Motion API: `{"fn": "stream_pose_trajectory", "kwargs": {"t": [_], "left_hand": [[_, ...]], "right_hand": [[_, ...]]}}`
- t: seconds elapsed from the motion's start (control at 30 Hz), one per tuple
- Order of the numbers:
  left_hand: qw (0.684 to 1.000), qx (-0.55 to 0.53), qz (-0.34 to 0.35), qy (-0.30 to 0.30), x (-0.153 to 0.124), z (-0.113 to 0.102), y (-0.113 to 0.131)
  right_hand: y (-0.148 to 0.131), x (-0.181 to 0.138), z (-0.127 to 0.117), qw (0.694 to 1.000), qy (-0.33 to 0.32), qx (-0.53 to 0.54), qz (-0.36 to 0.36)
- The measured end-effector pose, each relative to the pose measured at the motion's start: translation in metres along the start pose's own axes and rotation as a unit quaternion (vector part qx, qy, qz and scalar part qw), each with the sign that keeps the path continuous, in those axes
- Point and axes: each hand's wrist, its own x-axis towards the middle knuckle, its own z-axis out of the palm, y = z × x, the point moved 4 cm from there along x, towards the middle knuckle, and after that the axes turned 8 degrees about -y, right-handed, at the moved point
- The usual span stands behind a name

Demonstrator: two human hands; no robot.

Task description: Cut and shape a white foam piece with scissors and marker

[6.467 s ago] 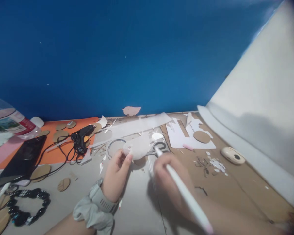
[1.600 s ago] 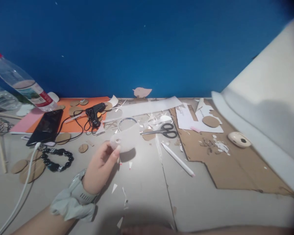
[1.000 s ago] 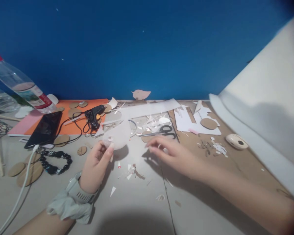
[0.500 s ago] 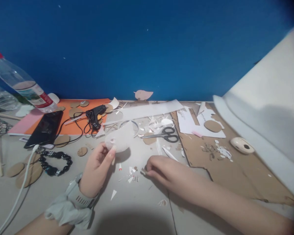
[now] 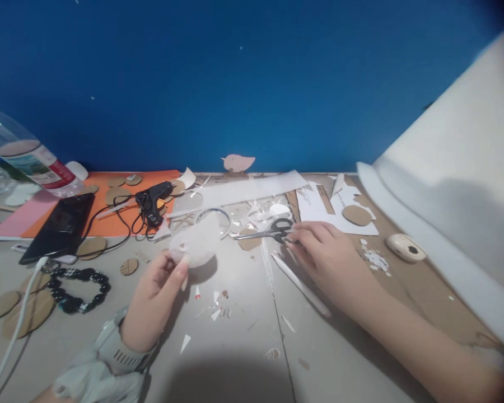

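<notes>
My left hand (image 5: 162,294) is closed in a pinch on a white paper cutout (image 5: 201,243), rounded with a pointed upper corner and a small mark near the thumb. It is held a little above the table. On the right, my right hand (image 5: 325,252) has its curled fingertips at the dark handles of the scissors (image 5: 262,234), covering part of one loop. The scissors lie with their blades pointing left. Just below that hand is a white pen-like stick (image 5: 300,285). Small paper and cardboard scraps (image 5: 218,308) lie between my hands.
A black glue gun (image 5: 153,201) rests on orange paper (image 5: 105,215), near a phone (image 5: 59,226), a beaded bracelet (image 5: 79,290) and a bottle (image 5: 37,165). A tape roll (image 5: 229,221) lies behind the cutout. A pink bird cutout (image 5: 238,163) stands against the blue wall. Cardboard (image 5: 424,296) covers the right side.
My right hand has moved away from the scraps, up and right to the scissors' handles; the small bit at its fingertips no longer shows. My left hand keeps the cutout. The view has shifted slightly.
</notes>
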Motion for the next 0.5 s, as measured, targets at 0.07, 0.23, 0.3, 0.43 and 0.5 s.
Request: {"fn": "stream_pose_trajectory", "kwargs": {"t": [0.07,0.23,0.3,0.43,0.5], "left_hand": [[1.0,0.005,0.0,-0.006,0.0,0.0,-0.001],[0.999,0.024,-0.008,-0.024,-0.002,0.001,-0.002],[0.999,0.031,-0.008,-0.029,-0.003,0.001,-0.002],[0.998,0.042,0.007,-0.044,-0.003,0.004,0.0],[0.997,0.05,0.012,-0.051,-0.003,0.005,0.001]], "right_hand": [[-0.011,-0.002,0.0,0.998,-0.022,-0.022,-0.047],[-0.054,-0.029,0.011,0.915,-0.344,0.116,-0.175],[-0.065,-0.036,0.01,0.903,-0.369,0.11,-0.188],[-0.07,-0.042,0.016,0.91,-0.363,0.073,-0.187],[-0.07,-0.044,0.021,0.911,-0.357,0.051,-0.198]]}}
